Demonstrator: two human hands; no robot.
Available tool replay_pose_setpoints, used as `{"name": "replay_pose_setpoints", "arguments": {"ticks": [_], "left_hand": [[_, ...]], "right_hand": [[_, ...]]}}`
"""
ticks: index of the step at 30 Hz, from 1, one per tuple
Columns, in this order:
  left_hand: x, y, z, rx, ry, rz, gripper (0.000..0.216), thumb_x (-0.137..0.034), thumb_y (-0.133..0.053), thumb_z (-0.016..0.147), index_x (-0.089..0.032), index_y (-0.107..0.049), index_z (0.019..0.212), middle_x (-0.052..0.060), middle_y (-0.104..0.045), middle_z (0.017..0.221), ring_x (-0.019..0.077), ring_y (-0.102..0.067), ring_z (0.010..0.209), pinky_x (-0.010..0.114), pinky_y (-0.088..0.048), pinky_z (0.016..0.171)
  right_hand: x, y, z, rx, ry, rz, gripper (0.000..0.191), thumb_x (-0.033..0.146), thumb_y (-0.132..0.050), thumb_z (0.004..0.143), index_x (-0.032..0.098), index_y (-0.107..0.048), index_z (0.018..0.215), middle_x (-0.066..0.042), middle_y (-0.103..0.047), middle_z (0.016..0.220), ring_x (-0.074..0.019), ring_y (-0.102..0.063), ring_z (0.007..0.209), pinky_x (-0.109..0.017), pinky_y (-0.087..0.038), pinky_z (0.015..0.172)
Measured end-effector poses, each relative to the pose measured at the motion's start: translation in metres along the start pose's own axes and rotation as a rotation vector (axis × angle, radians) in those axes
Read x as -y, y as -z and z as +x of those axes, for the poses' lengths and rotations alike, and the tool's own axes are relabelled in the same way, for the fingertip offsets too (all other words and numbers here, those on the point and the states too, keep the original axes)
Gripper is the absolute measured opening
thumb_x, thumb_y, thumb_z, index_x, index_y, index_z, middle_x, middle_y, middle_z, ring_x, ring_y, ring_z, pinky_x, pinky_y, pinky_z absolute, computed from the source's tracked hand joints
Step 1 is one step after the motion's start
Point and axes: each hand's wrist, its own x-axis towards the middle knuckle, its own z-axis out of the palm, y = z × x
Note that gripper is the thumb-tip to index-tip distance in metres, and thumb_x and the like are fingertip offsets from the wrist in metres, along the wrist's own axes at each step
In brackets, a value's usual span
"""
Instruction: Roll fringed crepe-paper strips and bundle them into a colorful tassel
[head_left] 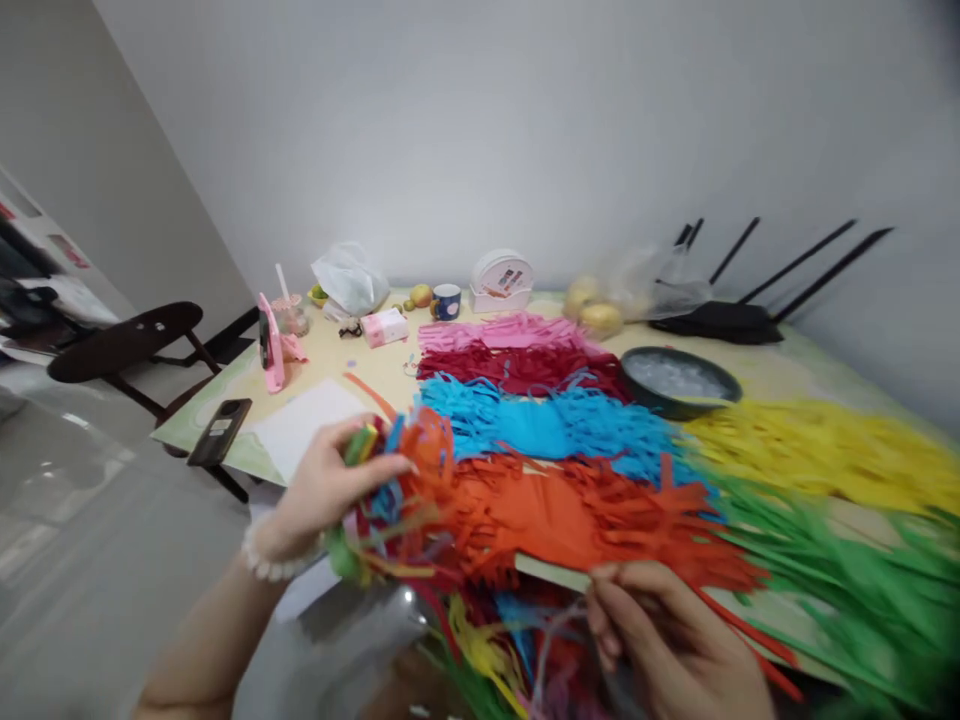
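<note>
My left hand (334, 475) is closed around one end of a bundle of multicoloured paper strips (386, 500), blurred by motion. Yellow, red, blue and green strips (480, 640) hang below the table edge between my hands. My right hand (660, 640) is pinched at the front edge, beside a pale flat strip that may be the table's rim; what its fingers hold is unclear. Fringed paper lies in rows: orange (544, 515) nearest, then blue (532, 425), dark red (517, 370) and pink (517, 332). Green fringe (832, 560) and yellow fringe (832, 450) spread at the right.
A dark round pan (675, 385) stands behind the yellow fringe. At the back are a mug (446, 302), a tissue pack (385, 327) and bagged fruit (596, 308). White paper (300, 425), a phone (220, 430) and a pink stand (270, 345) are at left. A dark chair (127, 340) stands beyond.
</note>
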Motion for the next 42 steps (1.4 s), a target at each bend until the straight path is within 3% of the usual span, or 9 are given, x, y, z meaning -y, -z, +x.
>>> {"name": "replay_pose_setpoints", "arguments": {"ticks": [4, 8, 12, 19, 24, 28, 31, 35, 42], "left_hand": [[0.014, -0.072, -0.051, 0.198, 0.082, -0.152, 0.03, -0.036, -0.077, 0.074, -0.018, -0.054, 0.066, -0.004, -0.046, 0.063, 0.0105, -0.041, 0.059, 0.023, -0.037, 0.057], [0.028, -0.117, -0.069, 0.254, 0.157, -0.277, 0.031, -0.037, -0.075, 0.075, -0.017, -0.053, 0.069, -0.004, -0.045, 0.066, 0.0102, -0.042, 0.062, 0.022, -0.037, 0.058], [0.033, -0.134, -0.074, 0.263, 0.177, -0.326, 0.031, -0.034, -0.078, 0.073, -0.016, -0.055, 0.065, -0.005, -0.046, 0.063, 0.0092, -0.04, 0.06, 0.021, -0.036, 0.058], [0.045, -0.147, -0.07, 0.501, 0.501, -0.697, 0.042, -0.052, -0.085, 0.063, -0.013, -0.071, 0.072, 0.0, -0.059, 0.062, 0.008, -0.048, 0.053, 0.02, -0.04, 0.053], [0.053, -0.141, -0.073, 0.164, 0.461, -0.554, 0.032, -0.043, -0.084, 0.068, -0.017, -0.077, 0.085, 0.002, -0.07, 0.074, 0.0107, -0.058, 0.061, 0.021, -0.046, 0.059], [0.053, -0.138, -0.081, -0.06, 0.269, -0.329, 0.021, -0.035, -0.077, 0.077, -0.019, -0.079, 0.091, 0.005, -0.076, 0.089, 0.0172, -0.067, 0.079, 0.026, -0.052, 0.074], [0.051, -0.14, -0.085, -0.098, 0.153, -0.235, 0.014, -0.029, -0.074, 0.081, -0.02, -0.078, 0.091, 0.005, -0.076, 0.092, 0.0194, -0.068, 0.085, 0.03, -0.053, 0.081], [0.049, -0.145, -0.086, -0.11, 0.052, -0.184, 0.007, -0.022, -0.072, 0.081, -0.02, -0.076, 0.086, 0.005, -0.075, 0.089, 0.0191, -0.068, 0.085, 0.03, -0.053, 0.082], [0.051, -0.147, -0.085, -0.14, 0.041, -0.17, 0.006, -0.022, -0.071, 0.083, -0.02, -0.075, 0.086, 0.005, -0.074, 0.089, 0.0191, -0.068, 0.086, 0.031, -0.054, 0.083]], "right_hand": [[0.031, -0.025, -0.001, 0.056, 0.104, -0.089, 0.012, 0.034, -0.07, 0.088, 0.024, -0.074, 0.09, 0.0, -0.062, 0.058, -0.0142, -0.058, 0.045, -0.022, -0.051, 0.044], [0.034, -0.023, -0.004, 0.085, 0.107, -0.178, 0.014, 0.028, -0.064, 0.09, 0.019, -0.072, 0.097, 0.001, -0.064, 0.062, -0.0126, -0.062, 0.052, -0.02, -0.053, 0.052], [0.025, -0.003, -0.011, 0.091, 0.076, -0.201, 0.012, 0.027, -0.063, 0.091, 0.017, -0.07, 0.095, 0.002, -0.063, 0.062, -0.012, -0.061, 0.052, -0.019, -0.05, 0.051], [0.016, 0.007, -0.007, 0.168, 0.061, -0.112, 0.013, 0.026, -0.061, 0.091, 0.019, -0.07, 0.086, 0.002, -0.063, 0.06, -0.0131, -0.061, 0.051, -0.021, -0.051, 0.051], [0.012, 0.009, -0.016, -0.069, 0.292, -0.421, 0.017, 0.02, -0.062, 0.092, 0.023, -0.077, 0.101, -0.002, -0.073, 0.083, -0.0176, -0.069, 0.072, -0.027, -0.056, 0.07], [0.014, 0.002, -0.032, -0.005, 0.323, -0.602, 0.025, 0.019, -0.058, 0.096, 0.022, -0.074, 0.114, -0.004, -0.074, 0.085, -0.017, -0.068, 0.07, -0.026, -0.053, 0.066], [0.011, -0.006, -0.037, 0.053, 0.289, -0.594, 0.025, 0.017, -0.056, 0.096, 0.018, -0.074, 0.114, -0.002, -0.07, 0.075, -0.0139, -0.063, 0.06, -0.024, -0.05, 0.059], [0.004, -0.01, -0.034, 0.056, 0.246, -0.574, 0.024, 0.015, -0.057, 0.095, 0.015, -0.075, 0.109, -0.003, -0.073, 0.082, -0.0141, -0.067, 0.066, -0.023, -0.051, 0.065], [0.007, -0.008, -0.034, 0.041, 0.225, -0.57, 0.024, 0.015, -0.056, 0.094, 0.016, -0.075, 0.109, -0.003, -0.075, 0.086, -0.0145, -0.069, 0.068, -0.023, -0.053, 0.065]]}}
